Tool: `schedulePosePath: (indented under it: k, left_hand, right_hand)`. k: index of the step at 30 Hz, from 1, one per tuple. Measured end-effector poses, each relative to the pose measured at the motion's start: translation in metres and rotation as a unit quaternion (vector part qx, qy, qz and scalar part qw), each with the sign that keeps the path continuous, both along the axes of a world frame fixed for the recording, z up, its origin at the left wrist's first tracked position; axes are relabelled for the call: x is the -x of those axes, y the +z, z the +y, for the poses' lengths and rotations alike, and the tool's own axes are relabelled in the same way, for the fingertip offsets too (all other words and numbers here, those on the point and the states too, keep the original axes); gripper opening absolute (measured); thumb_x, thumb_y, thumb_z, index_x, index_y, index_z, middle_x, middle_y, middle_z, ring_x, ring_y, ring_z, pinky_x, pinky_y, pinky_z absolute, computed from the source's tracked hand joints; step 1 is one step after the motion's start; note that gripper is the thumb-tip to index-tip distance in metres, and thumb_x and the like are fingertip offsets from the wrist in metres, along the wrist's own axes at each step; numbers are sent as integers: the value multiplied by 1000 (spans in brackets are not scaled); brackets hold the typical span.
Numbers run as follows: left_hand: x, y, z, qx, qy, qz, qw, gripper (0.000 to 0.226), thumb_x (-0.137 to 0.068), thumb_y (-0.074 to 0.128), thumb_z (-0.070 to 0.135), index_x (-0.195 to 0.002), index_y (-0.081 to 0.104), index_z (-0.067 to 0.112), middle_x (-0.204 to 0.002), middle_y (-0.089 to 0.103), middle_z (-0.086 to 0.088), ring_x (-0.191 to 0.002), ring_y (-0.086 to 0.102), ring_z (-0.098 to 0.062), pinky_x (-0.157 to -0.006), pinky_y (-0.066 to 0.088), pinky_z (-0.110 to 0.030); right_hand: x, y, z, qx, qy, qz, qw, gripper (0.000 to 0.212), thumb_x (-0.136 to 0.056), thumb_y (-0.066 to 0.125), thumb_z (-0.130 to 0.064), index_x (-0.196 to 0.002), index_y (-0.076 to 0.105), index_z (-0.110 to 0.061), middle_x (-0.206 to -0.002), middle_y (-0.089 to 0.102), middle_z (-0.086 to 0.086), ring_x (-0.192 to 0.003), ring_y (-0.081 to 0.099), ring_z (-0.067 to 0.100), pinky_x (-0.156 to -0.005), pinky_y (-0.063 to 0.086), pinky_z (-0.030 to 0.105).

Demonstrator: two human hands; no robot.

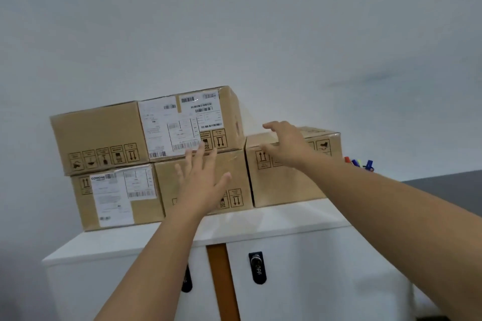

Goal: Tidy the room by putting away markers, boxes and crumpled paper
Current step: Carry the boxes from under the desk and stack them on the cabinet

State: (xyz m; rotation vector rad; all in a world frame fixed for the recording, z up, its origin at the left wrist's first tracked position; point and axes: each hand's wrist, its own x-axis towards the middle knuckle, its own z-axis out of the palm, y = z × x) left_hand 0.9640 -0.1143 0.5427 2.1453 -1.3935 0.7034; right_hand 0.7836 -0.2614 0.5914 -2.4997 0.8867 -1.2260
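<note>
Several brown cardboard boxes stand on a white cabinet (273, 227) against the wall. A long top box (104, 133) with white labels lies on a lower left box (114, 198) and a lower middle box (234, 172). A separate right box (287, 185) stands beside them. My left hand (202, 180) is spread flat in front of the lower middle box, fingers apart. My right hand (284, 144) hovers open over the top front edge of the right box. Coloured markers (358, 163) poke up behind the right box.
The cabinet has two doors with black locks (257, 267) and an orange strip (221, 281) between them. A plain pale wall rises behind the boxes. A dark grey surface (443, 187) lies to the right beyond the cabinet.
</note>
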Motion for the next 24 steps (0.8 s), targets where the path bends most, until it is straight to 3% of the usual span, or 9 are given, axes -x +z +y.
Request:
schedulePosePath:
  k: [5,10,14,18,22,24]
  left_hand:
    - [101,20,-23,-24,-147,-7,989,68,-93,47,56,-154,23,37,-166,-1,5,-151,-15,-22,-116,-12,-48]
    - [229,21,-53,-40,-292,32,955,62,-94,54,46,-150,34,30,-164,13,1,-152,-7,-23,-122,2,-47]
    - [343,4,-73,-64,-407,96,906,59,-94,57,41,-148,38,27,-161,23,-1,-151,4,-21,-122,10,-42]
    - [454,-26,-84,-110,-498,131,850,58,-94,58,40,-147,40,26,-154,32,-1,-144,27,-20,-117,24,-37]
    - [558,-71,-87,-157,-574,118,795,57,-94,60,37,-146,42,24,-150,37,-3,-140,34,-21,-113,27,-35]
    - [599,-102,-88,-179,-599,102,774,56,-93,60,34,-145,43,23,-149,39,-3,-139,34,-20,-112,28,-34]
  right_hand:
    - [125,0,-12,12,-122,128,984,54,-86,62,-34,-138,46,-30,-142,40,8,-132,34,28,-105,37,44]
    - [282,-5,-3,-87,-243,221,941,54,-87,64,-42,-137,47,-33,-143,36,10,-135,28,32,-107,33,47]
    - [415,-22,24,-169,-327,225,902,54,-85,66,-44,-135,50,-31,-142,42,6,-131,40,30,-105,36,43]
    - [534,-54,57,-254,-381,209,864,56,-88,66,-37,-138,50,-17,-145,45,6,-130,44,27,-106,37,38]
    - [634,-108,84,-336,-426,168,823,49,-90,65,-35,-134,55,-16,-141,50,6,-118,53,27,-78,45,32]
    - [672,-143,93,-382,-435,144,802,51,-90,65,-36,-135,54,-17,-140,50,5,-117,54,28,-78,45,32]
